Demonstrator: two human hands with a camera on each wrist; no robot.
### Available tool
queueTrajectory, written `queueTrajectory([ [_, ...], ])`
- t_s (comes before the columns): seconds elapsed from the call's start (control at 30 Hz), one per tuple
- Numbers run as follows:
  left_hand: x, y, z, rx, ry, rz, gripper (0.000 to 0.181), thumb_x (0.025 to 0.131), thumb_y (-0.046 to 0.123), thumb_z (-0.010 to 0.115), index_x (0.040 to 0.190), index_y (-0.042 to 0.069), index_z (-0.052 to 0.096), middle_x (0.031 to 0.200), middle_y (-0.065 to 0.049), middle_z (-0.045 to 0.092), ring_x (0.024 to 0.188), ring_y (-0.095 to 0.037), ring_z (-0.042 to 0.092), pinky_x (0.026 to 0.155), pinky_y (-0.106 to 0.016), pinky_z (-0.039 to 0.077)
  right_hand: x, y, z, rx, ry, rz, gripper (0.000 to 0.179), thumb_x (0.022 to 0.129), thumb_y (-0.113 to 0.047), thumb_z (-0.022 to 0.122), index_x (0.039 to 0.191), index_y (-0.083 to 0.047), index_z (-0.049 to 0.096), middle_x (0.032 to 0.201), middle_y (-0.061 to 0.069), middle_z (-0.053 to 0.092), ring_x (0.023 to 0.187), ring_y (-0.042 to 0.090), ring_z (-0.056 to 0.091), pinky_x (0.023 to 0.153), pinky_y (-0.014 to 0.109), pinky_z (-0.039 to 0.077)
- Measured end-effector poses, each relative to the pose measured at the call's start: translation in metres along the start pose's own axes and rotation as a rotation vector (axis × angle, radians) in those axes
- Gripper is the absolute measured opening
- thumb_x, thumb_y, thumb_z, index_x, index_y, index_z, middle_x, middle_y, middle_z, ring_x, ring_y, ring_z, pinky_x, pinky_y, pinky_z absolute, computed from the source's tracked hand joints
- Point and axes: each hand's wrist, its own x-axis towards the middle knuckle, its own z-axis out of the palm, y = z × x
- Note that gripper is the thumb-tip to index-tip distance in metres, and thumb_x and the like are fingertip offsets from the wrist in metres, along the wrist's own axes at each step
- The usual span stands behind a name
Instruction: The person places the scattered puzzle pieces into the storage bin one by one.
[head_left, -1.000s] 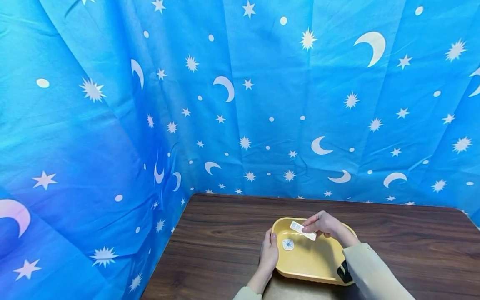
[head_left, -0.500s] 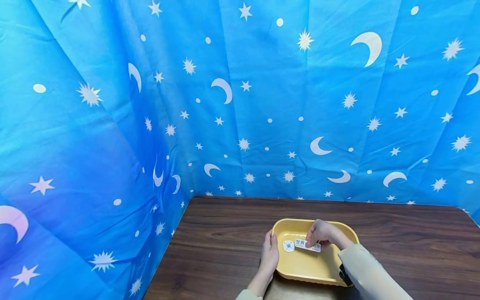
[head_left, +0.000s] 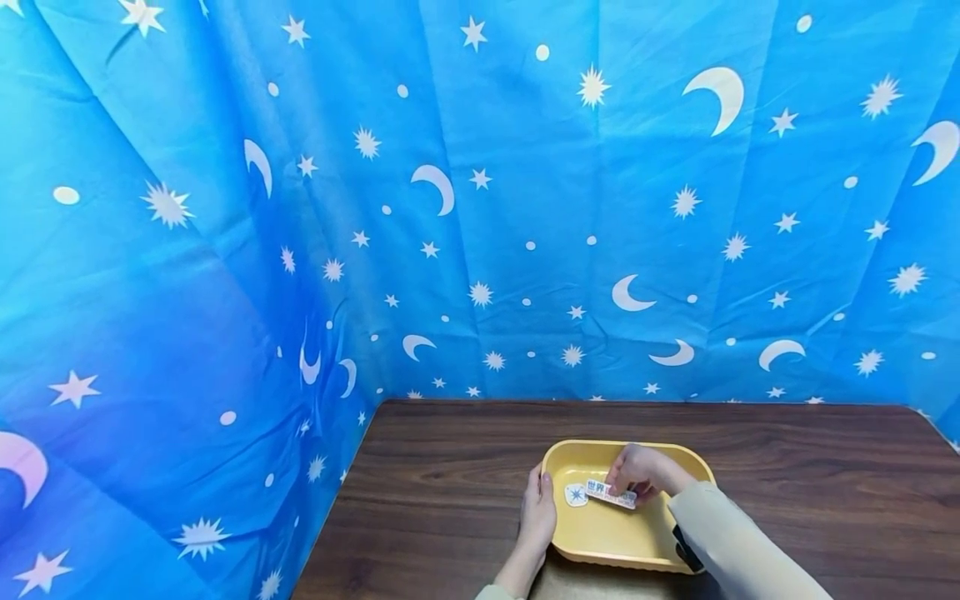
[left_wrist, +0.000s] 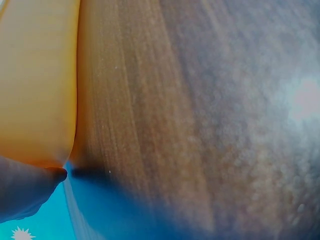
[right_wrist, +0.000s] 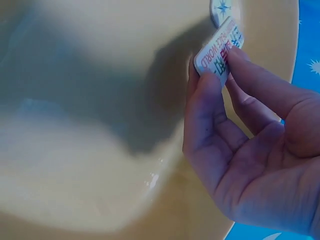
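A yellow rectangular tray (head_left: 600, 537) with rounded corners sits on the wooden table. My left hand (head_left: 536, 517) holds its left side, the thumb by the rim. Inside the tray, my right hand (head_left: 641, 471) pinches a small white rectangular plaque (head_left: 597, 490) printed with coloured Chinese characters and smaller English lettering. In the right wrist view, thumb and fingers grip the plaque (right_wrist: 212, 57) by its edges, and part of the text is covered. Next to its left end lies a white rounded piece with a blue star (head_left: 576, 495). In the left wrist view, a dark fingertip touches the tray's outer wall (left_wrist: 40, 85).
The dark brown wooden table (head_left: 435, 467) extends around the tray on both sides. A blue cloth (head_left: 525, 200) with white moons and stars hangs behind the table and along its left. A black band (head_left: 686, 550) shows at the right wrist, over the tray's near right corner.
My right hand has brought the plaque down from near the tray's far wall to beside the star piece, its lettering turned into view. The left hand keeps its place on the tray.
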Motion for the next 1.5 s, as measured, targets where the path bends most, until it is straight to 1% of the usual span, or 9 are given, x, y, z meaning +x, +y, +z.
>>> queueTrajectory([
  [0.33,-0.004,0.000,0.001,-0.042,-0.005,-0.008,0.037,0.100,0.018,0.035,0.130,-0.002,0.044,0.124,-0.025,0.053,0.116,-0.036,0.049,0.099,-0.051,0.035,0.008,-0.001,0.009,-0.196,0.046,0.032,0.012,0.074,0.005,0.070,0.071,-0.005,0.065,0.062,0.003,0.055,0.054,0.017,0.055,0.050,0.027,0.053],
  [0.53,-0.004,-0.002,0.004,-0.027,-0.007,-0.015,0.037,0.101,0.018,0.035,0.130,-0.001,0.044,0.125,-0.024,0.052,0.117,-0.036,0.048,0.100,-0.051,0.035,0.006,0.000,0.007,-0.137,0.056,0.064,0.011,0.072,0.006,0.071,0.069,-0.002,0.064,0.062,0.004,0.056,0.056,0.020,0.057,0.054,0.031,0.055],
  [0.8,-0.003,-0.001,0.004,-0.030,-0.009,-0.019,0.038,0.101,0.018,0.033,0.131,-0.003,0.043,0.126,-0.025,0.051,0.118,-0.038,0.047,0.100,-0.051,0.035,-0.007,0.006,-0.005,-0.065,0.102,-0.022,0.011,0.072,0.005,0.067,0.066,-0.001,0.062,0.059,0.005,0.058,0.055,0.018,0.055,0.056,0.032,0.053],
  [1.07,-0.002,-0.004,0.004,-0.030,-0.007,-0.007,0.037,0.101,0.017,0.034,0.130,-0.002,0.044,0.126,-0.024,0.051,0.118,-0.037,0.047,0.100,-0.050,0.035,-0.016,0.015,-0.015,0.132,0.111,-0.035,0.003,0.079,0.002,0.064,0.078,0.004,0.066,0.066,0.007,0.063,0.054,0.016,0.053,0.051,0.025,0.049],
  [1.23,-0.002,-0.003,0.003,-0.040,-0.010,-0.010,0.037,0.101,0.017,0.034,0.131,-0.002,0.043,0.125,-0.026,0.051,0.117,-0.038,0.048,0.100,-0.050,0.035,-0.018,0.025,-0.020,0.377,0.123,-0.103,0.013,0.084,-0.004,0.062,0.090,0.008,0.062,0.078,0.014,0.067,0.053,0.015,0.055,0.054,0.027,0.051],
  [1.3,-0.001,-0.003,0.003,-0.044,-0.010,-0.012,0.037,0.101,0.016,0.033,0.131,-0.003,0.042,0.125,-0.027,0.051,0.116,-0.038,0.048,0.099,-0.051,0.035,-0.016,0.032,-0.020,0.499,0.103,-0.158,0.017,0.085,-0.007,0.064,0.092,0.008,0.060,0.080,0.016,0.068,0.054,0.015,0.058,0.054,0.027,0.052],
  [1.37,-0.001,-0.002,0.003,-0.043,-0.009,-0.012,0.037,0.101,0.016,0.033,0.131,-0.003,0.042,0.125,-0.028,0.051,0.116,-0.039,0.048,0.099,-0.051,0.035,-0.019,0.035,-0.019,0.565,0.115,-0.176,0.020,0.087,-0.009,0.063,0.097,0.008,0.058,0.083,0.017,0.068,0.057,0.016,0.060,0.055,0.027,0.052],
  [1.47,0.001,-0.002,0.003,-0.034,-0.007,-0.014,0.038,0.101,0.017,0.033,0.131,-0.004,0.042,0.125,-0.027,0.051,0.116,-0.038,0.048,0.099,-0.051,0.036,-0.027,0.033,-0.012,0.601,0.204,-0.171,0.026,0.089,-0.009,0.059,0.104,0.012,0.054,0.088,0.020,0.067,0.063,0.020,0.063,0.056,0.030,0.053],
  [1.5,0.001,-0.002,0.003,-0.032,-0.007,-0.016,0.038,0.101,0.017,0.033,0.131,-0.004,0.042,0.125,-0.027,0.051,0.116,-0.038,0.049,0.099,-0.051,0.036,-0.034,0.029,-0.008,0.590,0.260,-0.145,0.029,0.090,-0.008,0.057,0.108,0.014,0.051,0.090,0.021,0.066,0.065,0.022,0.063,0.057,0.032,0.054],
])
